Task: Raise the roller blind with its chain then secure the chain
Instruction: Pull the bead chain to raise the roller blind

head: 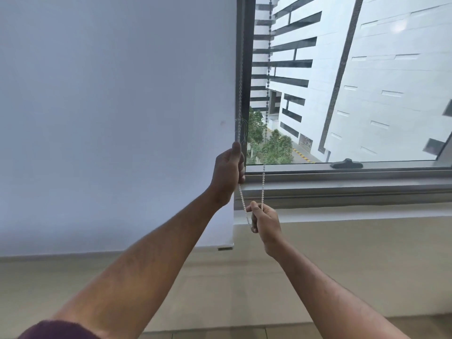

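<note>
The fingers of the left hand [228,171], just right of the frame's centre, are curled shut around one strand of the bead chain [263,184], thumb lying upward along it; the strand enters the fist from above and comes out below the little finger. Lower and slightly to the right, the right hand [266,222] pinches the chain between thumb and forefinger, the other fingers folded in, so it grips the bottom of the loop. Between the two hands the white beads run in a short slanted line from the left fist down to the right fingertips. A second strand rises straight up from the right fingers, crossing the sill and the glass toward the top of the frame.

The left-hand strand climbs along the dark window frame [244,69]. To its left the roller blind [110,106] fills the upper left and centre-left, hanging down with its bottom bar [225,248] just left of the right hand and below sill level. The window sill [342,187] runs across the right side, with a black handle [346,164] on the lower frame edge. Bare forearms reach in from the bottom edge; a dark red sleeve [56,330] shows at bottom left
</note>
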The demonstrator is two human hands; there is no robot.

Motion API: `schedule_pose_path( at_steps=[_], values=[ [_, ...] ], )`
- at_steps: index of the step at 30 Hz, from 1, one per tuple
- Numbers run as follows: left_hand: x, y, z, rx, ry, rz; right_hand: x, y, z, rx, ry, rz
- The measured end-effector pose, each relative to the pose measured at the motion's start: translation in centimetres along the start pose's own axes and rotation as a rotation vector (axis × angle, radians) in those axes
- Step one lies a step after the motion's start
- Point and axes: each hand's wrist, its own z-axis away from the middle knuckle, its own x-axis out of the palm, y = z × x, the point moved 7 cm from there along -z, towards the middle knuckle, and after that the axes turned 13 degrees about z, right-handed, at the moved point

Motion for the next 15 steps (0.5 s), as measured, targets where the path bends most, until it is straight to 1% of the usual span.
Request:
schedule_pose_path(
  at_steps=[4, 7, 8, 10, 12, 15],
  values=[
    [-1.6, -0.2, -0.1, 0.011, 0.042, -0.11, -0.9, -0.6, 0.0, -0.002, 0.026, -0.011],
    [-3.7, -3.9, 1.8, -0.045, 0.075, -0.301, -1.5, -1.7, -0.2, -0.025, 0.047, -0.035],
    [-4.6, -5.5, 2.6, -0.078, 0.093, -0.312, -1.5, -2.2, -0.3, -0.044, 0.047, -0.041],
    [-6.1, -7.5, 3.6, -0.12, 0.144, -0.262, -1.5, -3.4, -0.4, -0.1, 0.032, -0.023],
    [-6.8, -8.1, 3.5, -0.128, 0.175, -0.251, -1.1, -4.2, -0.3, -0.151, 0.005, 0.034],
    [-7.1, -8.4, 3.0, -0.121, 0.17, -0.251, -0.6, -4.8, -0.2, -0.185, -0.005, 0.088]
  ],
)
